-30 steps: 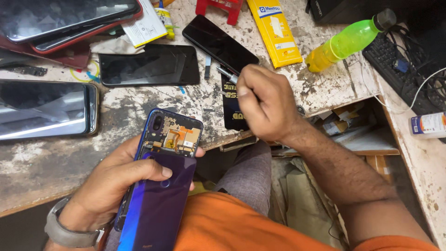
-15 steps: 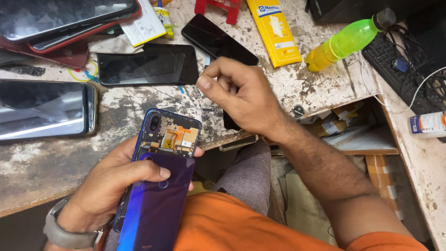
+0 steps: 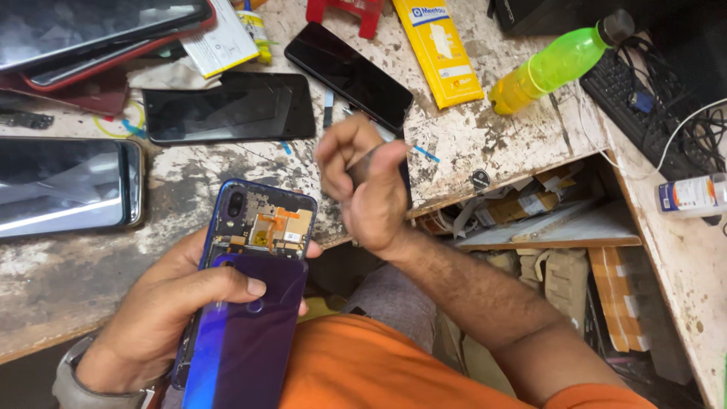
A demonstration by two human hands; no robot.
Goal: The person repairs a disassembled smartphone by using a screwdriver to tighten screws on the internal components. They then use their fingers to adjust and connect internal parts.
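My left hand [image 3: 163,314] is clamped around an opened phone [image 3: 254,250], thumb pressed across its loose purple back cover [image 3: 246,341], which has slid down so the circuit board shows above the thumb. The phone sits over my lap at the edge of the worn workbench [image 3: 485,144]. Beyond that hand I count five dark slabs lying screen-up: two stacked phones [image 3: 91,34] at the far corner, one large phone [image 3: 64,185] just past my knuckles, one black phone [image 3: 227,110] above the opened one, and one more black phone [image 3: 352,76] angled behind my right hand.

My right hand [image 3: 367,193] is raised just right of the opened phone, fingers curled together around something small and dark; blur keeps me from telling what it is. Further right of that fist lie one yellow box [image 3: 439,49], one green bottle [image 3: 556,64], one black keyboard [image 3: 644,113] and one small white bottle [image 3: 693,195].
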